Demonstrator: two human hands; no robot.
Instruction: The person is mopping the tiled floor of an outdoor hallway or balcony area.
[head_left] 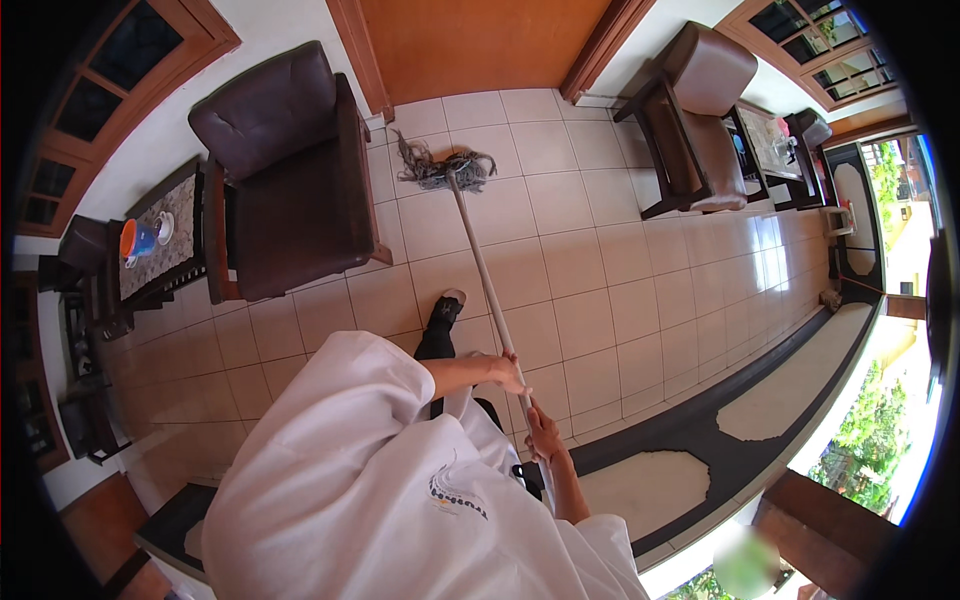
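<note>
Both my hands are closed around the pale handle of a string mop (pixel 477 250). Higher on the handle is my left hand (pixel 507 372), reaching across from the left. A little below it, near my body, my right hand (pixel 544 434) grips the same handle. The handle slants away from me, up and slightly left. At its far end the grey mop head (pixel 445 170) lies spread on the tiled floor (pixel 590 285), in front of a wooden door. My white shirt hides part of the lower handle.
A dark brown armchair (pixel 285 185) stands left of the mop, beside a small table (pixel 165 235) with cups on it. To the right is another brown armchair (pixel 697 120). A low dark-edged ledge (pixel 640 490) runs along the right. My shoe (pixel 452 298) is near the handle.
</note>
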